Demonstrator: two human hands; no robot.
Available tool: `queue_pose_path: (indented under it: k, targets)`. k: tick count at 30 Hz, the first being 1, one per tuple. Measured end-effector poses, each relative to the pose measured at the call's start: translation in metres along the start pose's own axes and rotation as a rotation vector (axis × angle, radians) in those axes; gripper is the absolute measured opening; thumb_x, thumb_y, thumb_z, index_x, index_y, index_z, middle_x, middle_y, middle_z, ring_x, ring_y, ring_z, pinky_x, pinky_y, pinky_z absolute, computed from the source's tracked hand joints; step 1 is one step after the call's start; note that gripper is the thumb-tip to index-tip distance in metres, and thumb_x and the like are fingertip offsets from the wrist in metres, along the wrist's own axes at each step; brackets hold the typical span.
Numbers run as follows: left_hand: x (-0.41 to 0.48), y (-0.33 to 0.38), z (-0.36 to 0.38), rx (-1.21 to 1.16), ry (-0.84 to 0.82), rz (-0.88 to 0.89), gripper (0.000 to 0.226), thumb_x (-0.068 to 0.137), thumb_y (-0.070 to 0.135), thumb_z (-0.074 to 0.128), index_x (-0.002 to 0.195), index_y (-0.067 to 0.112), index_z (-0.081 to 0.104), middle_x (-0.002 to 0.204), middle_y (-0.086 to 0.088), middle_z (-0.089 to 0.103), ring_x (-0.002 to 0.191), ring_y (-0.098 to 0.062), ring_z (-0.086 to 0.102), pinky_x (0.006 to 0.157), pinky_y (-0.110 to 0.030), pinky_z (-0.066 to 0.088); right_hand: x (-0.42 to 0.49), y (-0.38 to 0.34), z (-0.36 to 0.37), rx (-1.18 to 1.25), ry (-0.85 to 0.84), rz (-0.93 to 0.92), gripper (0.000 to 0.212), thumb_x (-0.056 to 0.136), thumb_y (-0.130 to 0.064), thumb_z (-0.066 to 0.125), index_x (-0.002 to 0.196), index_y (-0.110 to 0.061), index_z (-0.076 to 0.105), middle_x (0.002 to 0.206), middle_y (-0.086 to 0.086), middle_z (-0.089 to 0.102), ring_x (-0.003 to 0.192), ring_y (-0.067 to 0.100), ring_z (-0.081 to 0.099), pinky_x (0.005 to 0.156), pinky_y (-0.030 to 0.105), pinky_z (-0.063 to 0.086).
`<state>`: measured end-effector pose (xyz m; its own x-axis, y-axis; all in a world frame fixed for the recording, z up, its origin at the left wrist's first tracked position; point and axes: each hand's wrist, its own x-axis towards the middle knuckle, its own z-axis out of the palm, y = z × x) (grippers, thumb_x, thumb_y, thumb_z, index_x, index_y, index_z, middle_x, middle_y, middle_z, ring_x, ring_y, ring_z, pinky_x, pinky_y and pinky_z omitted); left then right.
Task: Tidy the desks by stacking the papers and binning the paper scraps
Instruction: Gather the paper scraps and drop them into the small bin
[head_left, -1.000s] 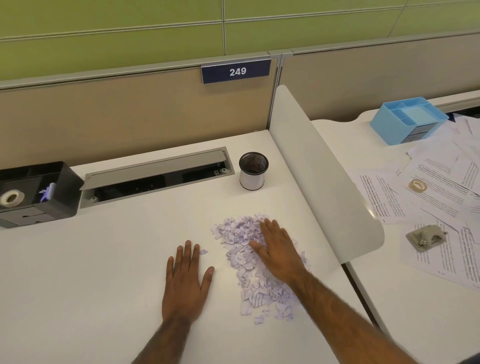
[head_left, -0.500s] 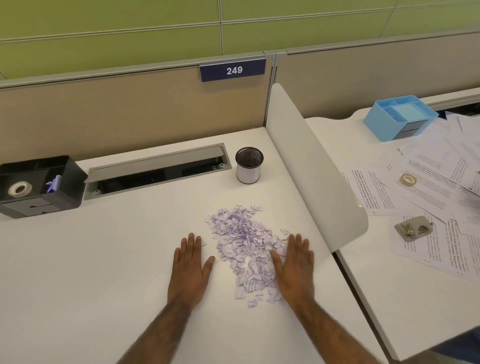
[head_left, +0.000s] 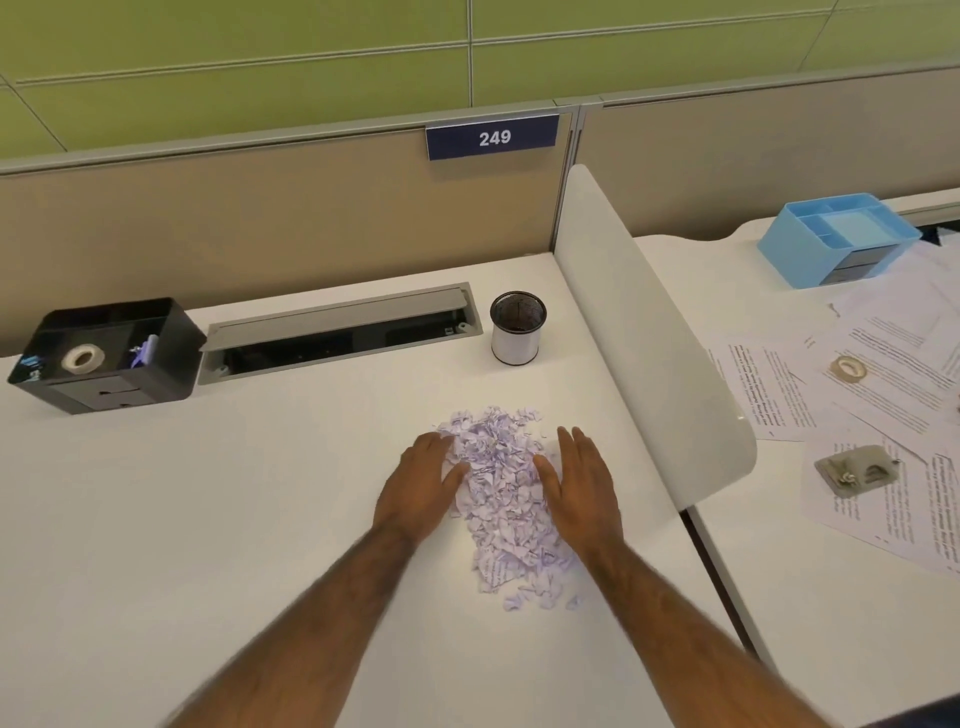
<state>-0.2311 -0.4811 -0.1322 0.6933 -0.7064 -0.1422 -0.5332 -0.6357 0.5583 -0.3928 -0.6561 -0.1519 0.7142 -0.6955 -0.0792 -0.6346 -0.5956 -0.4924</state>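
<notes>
A pile of pale purple paper scraps (head_left: 504, 499) lies on the white desk (head_left: 208, 519). My left hand (head_left: 423, 483) lies flat against the pile's left side, fingers straight. My right hand (head_left: 582, 483) lies flat against its right side, fingers straight too. The scraps are bunched between the two palms, and some trail toward me. Loose printed papers (head_left: 883, 384) are spread over the neighbouring desk on the right.
A mesh pen cup (head_left: 518, 328) stands behind the pile. A black organiser (head_left: 111, 353) with a tape roll sits far left, beside an open cable tray (head_left: 343, 332). A white divider (head_left: 649, 332) separates the desks. On the right desk are a blue organiser (head_left: 836, 236), a tape roll (head_left: 848, 368) and a grey dispenser (head_left: 857, 470).
Both hands have slid inward against the pile's sides, pushing the scraps into a narrower, taller heap. The right hand first came off the pile's top to its right edge.
</notes>
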Motion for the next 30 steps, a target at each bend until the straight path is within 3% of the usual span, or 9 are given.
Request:
queue_pose_path:
  k: [4, 7, 11, 15, 21, 26, 30]
  targets:
    - [0.022, 0.035, 0.004, 0.107, -0.125, 0.073, 0.083, 0.094, 0.064, 0.055, 0.161, 0.033, 0.019, 0.171, 0.002, 0.006, 0.157, -0.022, 0.008, 0.125, -0.044, 0.024, 0.010, 0.008, 0.000, -0.146, -0.060, -0.079, 0.078, 0.099, -0.066, 0.009, 0.161, -0.019, 0.016, 0.169, 0.008, 0.014, 0.156, 0.025, 0.008, 0.127, 0.041, 0.011]
    - [0.032, 0.054, 0.011, 0.230, -0.205, 0.093, 0.082, 0.097, 0.051, 0.060, 0.162, 0.035, 0.013, 0.172, 0.002, -0.004, 0.158, -0.024, 0.002, 0.122, -0.047, 0.027, 0.021, 0.017, 0.000, -0.273, -0.077, -0.113, 0.084, 0.095, -0.069, -0.006, 0.162, -0.021, 0.009, 0.170, 0.008, 0.004, 0.157, 0.026, -0.003, 0.127, 0.045, 0.003]
    - [0.038, 0.059, 0.018, 0.316, -0.209, 0.110, 0.058, 0.101, 0.024, 0.058, 0.155, 0.028, 0.037, 0.167, -0.001, 0.021, 0.149, -0.024, 0.030, 0.111, -0.044, 0.043, 0.032, 0.025, -0.001, -0.328, -0.103, -0.117, 0.090, 0.091, -0.070, -0.018, 0.162, -0.021, 0.006, 0.170, 0.009, 0.000, 0.156, 0.028, -0.007, 0.126, 0.049, 0.000]
    - [0.041, 0.056, 0.020, 0.408, -0.152, 0.151, 0.039, 0.097, 0.012, 0.054, 0.135, 0.021, 0.055, 0.134, -0.004, 0.050, 0.120, -0.024, 0.052, 0.089, -0.038, 0.051, 0.034, 0.029, 0.001, -0.356, -0.116, -0.122, 0.083, 0.095, -0.069, -0.010, 0.162, -0.023, 0.003, 0.169, 0.009, -0.007, 0.156, 0.028, -0.011, 0.126, 0.051, -0.003]
    - [0.046, 0.052, 0.017, 0.361, -0.117, 0.177, 0.025, 0.096, 0.012, 0.050, 0.115, 0.021, 0.064, 0.111, -0.002, 0.058, 0.103, -0.021, 0.059, 0.081, -0.035, 0.052, 0.033, 0.030, 0.003, -0.333, -0.089, -0.117, 0.079, 0.097, -0.069, -0.007, 0.162, -0.026, 0.005, 0.170, 0.007, -0.003, 0.156, 0.026, -0.008, 0.126, 0.051, 0.001]
    - [0.060, 0.053, 0.003, 0.206, -0.013, 0.147, 0.027, 0.102, 0.017, 0.048, 0.118, 0.020, 0.070, 0.112, 0.000, 0.063, 0.101, -0.020, 0.063, 0.087, -0.033, 0.050, 0.033, 0.033, 0.006, -0.329, -0.082, -0.109, 0.074, 0.100, -0.068, 0.000, 0.162, -0.027, 0.002, 0.170, 0.005, -0.005, 0.156, 0.024, -0.009, 0.126, 0.049, 0.000]
    - [0.079, 0.065, -0.024, 0.093, 0.058, 0.077, 0.020, 0.101, 0.017, 0.057, 0.110, 0.016, 0.075, 0.105, 0.002, 0.067, 0.092, -0.013, 0.060, 0.079, -0.024, 0.038, 0.033, 0.034, 0.007, -0.317, -0.079, -0.108, 0.073, 0.101, -0.067, 0.005, 0.162, -0.027, 0.004, 0.170, 0.004, -0.002, 0.156, 0.024, -0.008, 0.125, 0.048, -0.001]
